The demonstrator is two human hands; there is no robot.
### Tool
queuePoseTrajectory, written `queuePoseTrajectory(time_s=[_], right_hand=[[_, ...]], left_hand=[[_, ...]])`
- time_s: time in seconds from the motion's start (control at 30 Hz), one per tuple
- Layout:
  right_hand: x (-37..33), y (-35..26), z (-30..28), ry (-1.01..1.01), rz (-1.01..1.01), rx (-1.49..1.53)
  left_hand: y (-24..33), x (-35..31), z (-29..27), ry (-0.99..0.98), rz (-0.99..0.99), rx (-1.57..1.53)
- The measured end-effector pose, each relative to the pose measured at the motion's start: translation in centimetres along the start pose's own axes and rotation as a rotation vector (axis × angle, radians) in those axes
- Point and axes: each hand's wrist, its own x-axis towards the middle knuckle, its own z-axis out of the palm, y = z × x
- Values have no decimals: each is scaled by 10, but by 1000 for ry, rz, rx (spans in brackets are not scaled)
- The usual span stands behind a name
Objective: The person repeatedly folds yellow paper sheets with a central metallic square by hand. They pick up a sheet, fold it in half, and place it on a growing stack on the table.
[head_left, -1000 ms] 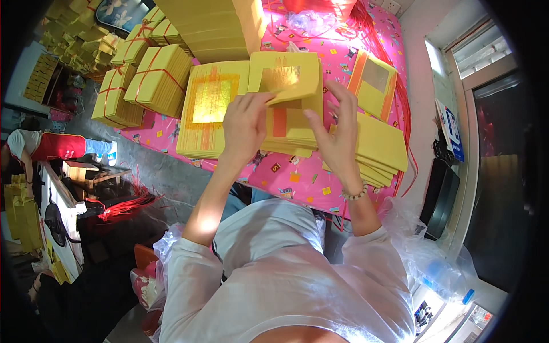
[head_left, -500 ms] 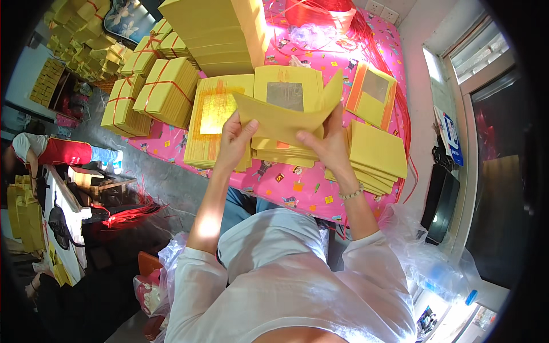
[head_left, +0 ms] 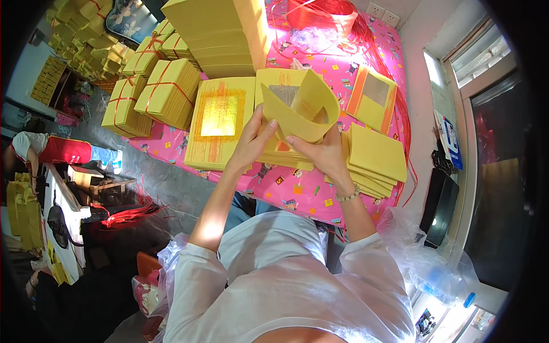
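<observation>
Between my two hands a yellow paper sheet (head_left: 294,118) is bent into a curl, its ends raised like a loose tube. My left hand (head_left: 253,137) grips its lower left edge, thumb on the near side. The right hand (head_left: 325,153) pinches the lower right part, with a beaded bracelet on that wrist. Just beneath lies a stack of yellow paper with a silver patch (head_left: 281,92), partly covered by the curled sheet. Left of it sits a stack with a shiny gold square (head_left: 220,116). To the right are plain yellow sheets (head_left: 377,151), piled unevenly.
A silver-and-orange patterned paper stack (head_left: 373,98) lies farther right on the pink tablecloth (head_left: 274,188). Red-tied paper bundles (head_left: 167,96) and a tall yellow stack (head_left: 214,40) stand behind left. A red tub (head_left: 326,20) holds red strips. Another person (head_left: 66,155) is at far left.
The sheet was spread wide in a shallow fold; now it is curled tighter, its left side brought rightward. My left hand has moved right, closer to my right hand.
</observation>
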Motion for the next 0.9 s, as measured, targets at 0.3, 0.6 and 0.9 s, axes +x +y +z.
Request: queuePoseTrajectory(time_s=[0.3,0.6,0.9], right_hand=[[0,0,2,-10,26,32],[2,3,2,88,11,38],[4,-8,-6,221,161,118]], left_hand=[[-1,7,15,70,125,-13],[-5,8,20,82,75,-68],[42,10,15,-8,-273,-184]])
